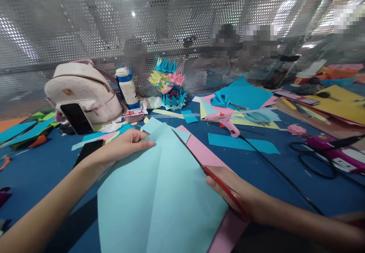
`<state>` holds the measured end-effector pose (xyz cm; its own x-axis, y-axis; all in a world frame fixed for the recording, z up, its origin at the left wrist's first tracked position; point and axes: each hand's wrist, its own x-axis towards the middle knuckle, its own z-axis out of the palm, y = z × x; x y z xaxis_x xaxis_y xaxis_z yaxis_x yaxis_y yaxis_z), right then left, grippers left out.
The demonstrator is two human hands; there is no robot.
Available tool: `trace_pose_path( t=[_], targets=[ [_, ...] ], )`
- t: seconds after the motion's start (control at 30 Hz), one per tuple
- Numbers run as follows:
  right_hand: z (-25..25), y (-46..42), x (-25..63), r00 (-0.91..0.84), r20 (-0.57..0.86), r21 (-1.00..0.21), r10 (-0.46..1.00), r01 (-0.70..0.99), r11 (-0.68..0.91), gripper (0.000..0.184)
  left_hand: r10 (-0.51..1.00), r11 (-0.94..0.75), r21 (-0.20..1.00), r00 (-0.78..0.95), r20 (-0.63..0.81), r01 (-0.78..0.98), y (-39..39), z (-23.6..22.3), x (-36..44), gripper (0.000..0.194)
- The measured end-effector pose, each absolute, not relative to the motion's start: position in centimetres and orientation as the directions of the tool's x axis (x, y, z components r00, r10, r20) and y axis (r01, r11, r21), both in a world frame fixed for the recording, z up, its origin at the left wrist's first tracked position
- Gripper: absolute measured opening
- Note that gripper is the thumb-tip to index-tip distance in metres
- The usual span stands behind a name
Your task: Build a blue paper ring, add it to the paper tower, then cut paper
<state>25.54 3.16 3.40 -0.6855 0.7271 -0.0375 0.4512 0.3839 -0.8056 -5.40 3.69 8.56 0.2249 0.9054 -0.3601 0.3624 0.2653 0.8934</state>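
A large light-blue sheet of paper (134, 200), with a crease down its middle, is held up at its far left edge by my left hand (129, 143), thumb on top and fingers curled under. Red-handled scissors (225, 186) are in my right hand (236, 188), fingers around the handles. Their dark blades lie along the upper right of the blue sheet and point away to the left; whether they are parted I cannot tell. Behind the blue sheet a pink sheet (203, 152) shows along its right side.
Beyond the sheets sit a pink glue gun (224, 120) with a black cord, blue scissors (256, 116), and a folded-paper flower stack (172, 97). At the left stand a cream backpack (82, 87), a phone (75, 118) and a bottle (127, 87). A purple power strip (336, 154) lies right.
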Motion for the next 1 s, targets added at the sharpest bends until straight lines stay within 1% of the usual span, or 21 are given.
trace_pose_path(
  t=[0.13, 0.3, 0.53, 0.73, 0.9, 1.0],
  targets=[
    [3.3, 3.3, 25.6, -0.702, -0.091, -0.841, 0.706, 0.434, 0.324, 0.063, 0.903, 0.266, 0.890, 0.228, -0.365, 0.371, 3.6, 8.7, -5.5, 0.037],
    [3.7, 3.1, 25.6, -0.713, -0.094, -0.844, 0.694, 0.427, 0.325, 0.063, 0.905, 0.249, 0.890, 0.235, -0.354, 0.383, 3.7, 8.7, -5.5, 0.037],
    [3.6, 2.9, 25.9, -0.720, -0.100, -0.833, 0.687, 0.439, 0.338, 0.065, 0.908, 0.199, 0.912, 0.284, -0.309, 0.358, 3.6, 8.7, -5.2, 0.044],
    [2.7, 2.9, 25.8, -0.713, -0.079, -0.848, 0.697, 0.416, 0.329, 0.064, 0.897, 0.211, 0.913, 0.302, -0.323, 0.350, 3.2, 9.0, -4.9, 0.041],
    [2.7, 2.7, 25.6, -0.696, -0.126, -0.893, 0.707, 0.391, 0.225, 0.056, 0.894, 0.217, 0.917, 0.310, -0.324, 0.334, 3.2, 9.1, -4.8, 0.039],
    [3.1, 2.6, 25.3, -0.703, -0.156, -0.921, 0.694, 0.358, 0.156, 0.050, 0.902, 0.195, 0.918, 0.304, -0.306, 0.347, 3.2, 9.0, -4.9, 0.042]
  ],
)
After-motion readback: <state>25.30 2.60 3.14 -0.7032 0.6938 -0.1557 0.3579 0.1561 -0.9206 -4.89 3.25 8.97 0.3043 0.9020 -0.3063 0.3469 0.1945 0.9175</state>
